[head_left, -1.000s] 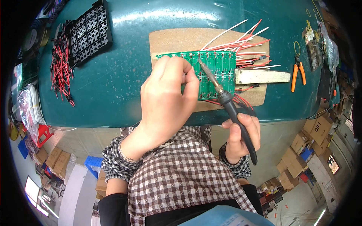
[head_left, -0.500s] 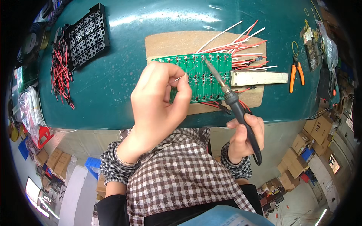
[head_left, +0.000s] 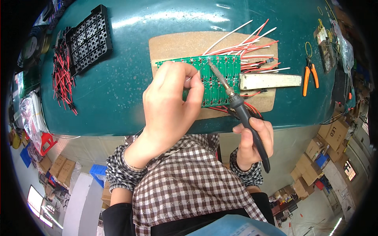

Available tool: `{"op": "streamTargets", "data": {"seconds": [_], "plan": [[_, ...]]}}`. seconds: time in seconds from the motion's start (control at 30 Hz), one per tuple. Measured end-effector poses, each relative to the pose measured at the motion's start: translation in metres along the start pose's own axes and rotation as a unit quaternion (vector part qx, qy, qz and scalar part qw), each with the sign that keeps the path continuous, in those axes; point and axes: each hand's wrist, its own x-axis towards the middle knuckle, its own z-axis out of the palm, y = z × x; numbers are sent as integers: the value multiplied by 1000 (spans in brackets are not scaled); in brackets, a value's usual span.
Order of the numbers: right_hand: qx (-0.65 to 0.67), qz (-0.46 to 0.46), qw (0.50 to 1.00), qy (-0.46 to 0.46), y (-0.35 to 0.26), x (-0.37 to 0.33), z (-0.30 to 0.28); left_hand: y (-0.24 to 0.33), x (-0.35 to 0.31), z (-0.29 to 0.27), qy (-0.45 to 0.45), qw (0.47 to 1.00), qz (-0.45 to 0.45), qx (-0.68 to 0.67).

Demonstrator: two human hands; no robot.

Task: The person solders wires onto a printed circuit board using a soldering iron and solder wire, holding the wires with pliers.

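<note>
My right hand [head_left: 254, 143] grips the dark handle of a soldering iron [head_left: 243, 114]. The iron's tip meets the green circuit board panel [head_left: 220, 92] near its far edge. Over the board's left part, my left hand [head_left: 169, 102] pinches a thin strand of solder wire [head_left: 189, 79] between thumb and forefinger; its far end is hard to make out near the iron's tip. The panel lies on a brown board [head_left: 177, 43], and red and white wires [head_left: 252, 45] stick out from its far and right sides. A pale flat bar [head_left: 271, 81] rests at the panel's right edge.
Orange-handled pliers [head_left: 310, 76] lie to the right on the green table [head_left: 130, 47]. At the left are a black plastic grid tray [head_left: 90, 39] and a bundle of red and black wires [head_left: 63, 78]. Cardboard boxes [head_left: 332, 131] stand on the floor at the right.
The iron's tip has shifted slightly left along the panel's far row. My left hand has moved a little to the right, closer to the tip, still pinching the solder wire.
</note>
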Motion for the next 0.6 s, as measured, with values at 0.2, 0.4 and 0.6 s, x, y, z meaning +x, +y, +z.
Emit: {"op": "streamTargets", "data": {"seconds": [0.2, 0.4, 0.6], "plan": [[-2, 3, 1000, -1, -1, 1, 1, 2, 4, 4, 11, 1000, 10, 26], [2, 11, 1000, -4, -1, 0, 0, 0, 6, 6, 9, 998, 26, 58], [-2, 12, 1000, -9, -2, -3, -2, -1, 3, 4, -13, 997, 25, 73]]}}
